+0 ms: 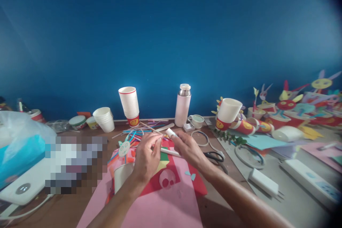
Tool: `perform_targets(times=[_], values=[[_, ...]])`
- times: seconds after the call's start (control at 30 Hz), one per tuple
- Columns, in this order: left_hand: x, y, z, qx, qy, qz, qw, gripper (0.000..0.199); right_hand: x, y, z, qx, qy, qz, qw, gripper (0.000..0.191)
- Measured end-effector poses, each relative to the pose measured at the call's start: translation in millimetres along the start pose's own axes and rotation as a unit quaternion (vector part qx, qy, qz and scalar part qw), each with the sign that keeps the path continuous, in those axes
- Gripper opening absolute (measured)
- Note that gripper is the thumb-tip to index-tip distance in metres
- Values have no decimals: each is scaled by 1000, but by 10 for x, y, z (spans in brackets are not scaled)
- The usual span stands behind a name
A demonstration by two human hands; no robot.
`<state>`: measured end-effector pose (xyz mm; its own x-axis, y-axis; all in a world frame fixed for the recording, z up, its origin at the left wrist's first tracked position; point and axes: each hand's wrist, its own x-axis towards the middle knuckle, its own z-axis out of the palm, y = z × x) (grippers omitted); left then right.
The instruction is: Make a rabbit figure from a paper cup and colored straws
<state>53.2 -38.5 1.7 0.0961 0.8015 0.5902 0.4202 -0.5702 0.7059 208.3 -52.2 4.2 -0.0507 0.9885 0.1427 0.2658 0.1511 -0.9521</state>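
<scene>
Over the coloured paper, my right hand is closed around a white glue stick, whose white end points up and left. My left hand is just left of it, thumb and fingers curled together in a pinch; whatever is between the fingertips is too small to name. Beneath both hands lie a pink sheet and red paper with cut-outs. A white stick or pen lies between the hands. Beside my left wrist, a paper cup is partly hidden. A pale cat-face cut-out lies further left.
Black-handled scissors lie right of my right hand. Behind stand a tall cup stack, a pink thermos and another cup. Paper-cup animals crowd the right. A power bank and power strip flank the work area.
</scene>
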Motion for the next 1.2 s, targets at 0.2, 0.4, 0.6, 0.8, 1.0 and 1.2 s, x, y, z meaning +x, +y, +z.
perform_targets(times=[0.2,0.4,0.6,0.8,1.0,1.2], values=[[73,98,-67,-164,-5,-284,945,23,227,197,-218,6,29,-16,999,32],[89,20,-47,-233,0,-313,921,29,428,580,-469,-188,112,-14,976,35],[77,-33,-44,-311,-14,-338,888,27,460,764,-562,-301,139,-6,943,27],[67,-32,-54,-361,-28,-370,856,23,459,841,-563,-404,130,-23,905,19],[80,-38,-56,-373,-37,-377,847,22,484,896,-574,-441,128,-39,887,18],[74,-50,-51,-386,-47,-387,836,21,470,812,-611,-425,160,-85,887,24]])
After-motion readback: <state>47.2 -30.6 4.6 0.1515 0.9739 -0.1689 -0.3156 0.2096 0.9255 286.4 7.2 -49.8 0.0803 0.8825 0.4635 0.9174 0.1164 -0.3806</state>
